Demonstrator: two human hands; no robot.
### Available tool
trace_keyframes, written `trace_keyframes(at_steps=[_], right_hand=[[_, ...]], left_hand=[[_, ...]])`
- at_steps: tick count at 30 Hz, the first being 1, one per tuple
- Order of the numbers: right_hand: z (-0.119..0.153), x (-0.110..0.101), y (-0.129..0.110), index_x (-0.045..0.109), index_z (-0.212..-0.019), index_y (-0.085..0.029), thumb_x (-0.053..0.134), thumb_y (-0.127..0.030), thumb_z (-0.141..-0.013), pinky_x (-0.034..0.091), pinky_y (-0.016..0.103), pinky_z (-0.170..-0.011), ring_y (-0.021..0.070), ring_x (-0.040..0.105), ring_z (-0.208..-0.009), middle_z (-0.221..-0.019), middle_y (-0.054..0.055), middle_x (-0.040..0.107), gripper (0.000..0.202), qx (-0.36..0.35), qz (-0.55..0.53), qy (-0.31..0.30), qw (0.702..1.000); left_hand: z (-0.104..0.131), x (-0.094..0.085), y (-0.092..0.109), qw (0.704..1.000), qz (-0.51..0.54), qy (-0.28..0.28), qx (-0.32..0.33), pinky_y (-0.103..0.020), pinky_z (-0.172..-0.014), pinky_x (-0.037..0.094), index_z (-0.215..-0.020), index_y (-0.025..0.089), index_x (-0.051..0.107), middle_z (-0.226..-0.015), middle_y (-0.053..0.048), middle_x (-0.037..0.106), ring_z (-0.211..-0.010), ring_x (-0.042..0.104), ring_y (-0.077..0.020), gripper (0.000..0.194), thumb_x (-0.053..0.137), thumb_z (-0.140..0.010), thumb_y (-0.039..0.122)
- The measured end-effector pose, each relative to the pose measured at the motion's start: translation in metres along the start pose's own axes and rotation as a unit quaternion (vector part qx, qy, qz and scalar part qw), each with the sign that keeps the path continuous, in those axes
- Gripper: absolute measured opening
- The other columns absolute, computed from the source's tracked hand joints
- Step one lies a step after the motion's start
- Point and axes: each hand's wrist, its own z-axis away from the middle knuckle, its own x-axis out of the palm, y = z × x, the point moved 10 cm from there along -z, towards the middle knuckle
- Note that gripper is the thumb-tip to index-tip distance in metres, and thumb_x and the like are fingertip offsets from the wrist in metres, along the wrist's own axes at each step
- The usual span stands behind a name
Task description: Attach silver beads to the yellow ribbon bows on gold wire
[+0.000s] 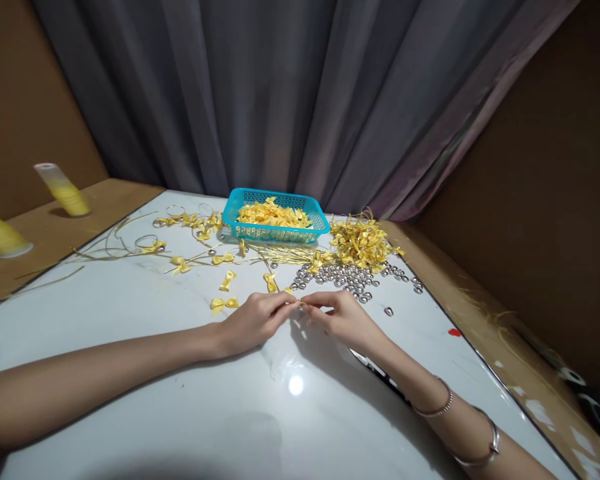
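Note:
My left hand point(260, 320) and my right hand point(343, 319) meet fingertip to fingertip above the white table point(190, 413). Both are closed in a pinch around something small and pale at their tips, too small to make out. Just beyond my left hand lie loose yellow bows, one at its left point(225, 305) and another behind it point(271, 282). Small silver metal pieces point(353, 277) are scattered behind my right hand. A heap of yellow bows with gold cords point(363, 243) stands farther back on the right.
A blue basket point(276, 233) of yellow bows stands at the back. Gold cords point(285, 255) lie before it. Under my right forearm is a partly hidden blade-like tool point(375, 368). Two yellow spools point(66, 193) stand at the left. A red scrap point(454, 332) lies right.

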Motion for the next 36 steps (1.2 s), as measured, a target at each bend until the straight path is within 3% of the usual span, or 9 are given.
trace_keyframes(at_steps=[5,10,14,22,26,30,36], right_hand=[[0.002,-0.007,-0.001,0.073,-0.084,-0.016,0.052,-0.015,-0.079,0.049,0.025,-0.06,0.0179,0.066,-0.073,-0.083,0.004,0.073,0.022,-0.017,0.023,0.052,0.998],[0.011,-0.016,-0.023,0.072,-0.087,-0.022,0.052,-0.013,-0.08,0.05,0.033,-0.074,0.0202,0.063,-0.09,-0.11,0.004,0.067,0.023,-0.127,0.112,0.117,0.979],[0.016,-0.01,-0.036,0.072,-0.089,-0.021,0.051,-0.01,-0.082,0.049,0.036,-0.079,0.0201,0.057,-0.091,-0.116,0.003,0.064,0.025,-0.192,0.179,0.107,0.959],[0.015,-0.003,-0.038,0.071,-0.096,-0.023,0.049,-0.01,-0.085,0.043,0.04,-0.08,0.0207,0.055,-0.087,-0.103,0.004,0.07,0.028,-0.208,0.206,0.067,0.954],[0.012,-0.004,-0.033,0.073,-0.087,-0.023,0.05,-0.01,-0.084,0.044,0.039,-0.079,0.0197,0.058,-0.084,-0.099,0.004,0.071,0.026,-0.176,0.193,0.064,0.963],[0.009,-0.006,-0.024,0.074,-0.081,-0.022,0.053,-0.007,-0.08,0.048,0.036,-0.078,0.0199,0.062,-0.084,-0.093,0.004,0.072,0.026,-0.144,0.14,0.07,0.977],[0.006,-0.006,-0.017,0.075,-0.08,-0.02,0.054,-0.004,-0.076,0.05,0.034,-0.079,0.0209,0.065,-0.086,-0.089,0.005,0.073,0.027,-0.11,0.098,0.075,0.986]], left_hand=[[-0.001,0.0,-0.007,0.999,0.027,-0.001,-0.047,-0.02,-0.053,0.038,-0.083,0.014,0.063,-0.061,0.001,0.058,-0.052,0.048,-0.0087,0.022,0.044,-0.089,0.023],[-0.001,0.002,-0.023,0.986,0.112,-0.007,-0.123,-0.019,-0.045,0.034,-0.084,0.015,0.064,-0.048,0.007,0.044,-0.043,0.043,-0.0078,0.025,0.046,-0.088,0.032],[-0.001,0.005,-0.026,0.98,0.145,-0.015,-0.138,-0.019,-0.044,0.034,-0.085,0.014,0.063,-0.047,0.007,0.042,-0.042,0.043,-0.0077,0.026,0.047,-0.087,0.035],[-0.001,0.005,-0.026,0.979,0.145,-0.022,-0.145,-0.019,-0.045,0.034,-0.084,0.013,0.063,-0.048,0.007,0.043,-0.042,0.043,-0.0082,0.028,0.047,-0.087,0.036],[-0.002,0.0,-0.022,0.993,0.058,-0.009,-0.103,-0.018,-0.047,0.035,-0.088,0.015,0.063,-0.051,0.006,0.046,-0.046,0.044,-0.0082,0.025,0.047,-0.087,0.034],[0.0,0.002,-0.009,0.997,-0.073,0.0,-0.013,-0.02,-0.048,0.04,-0.1,0.013,0.058,-0.054,0.004,0.054,-0.047,0.049,-0.0099,0.024,0.047,-0.089,0.032],[0.009,0.006,0.019,0.955,-0.248,0.051,0.157,-0.027,-0.055,0.051,-0.112,0.007,0.053,-0.086,-0.013,0.07,-0.066,0.067,-0.0176,0.03,0.036,-0.094,0.025]])
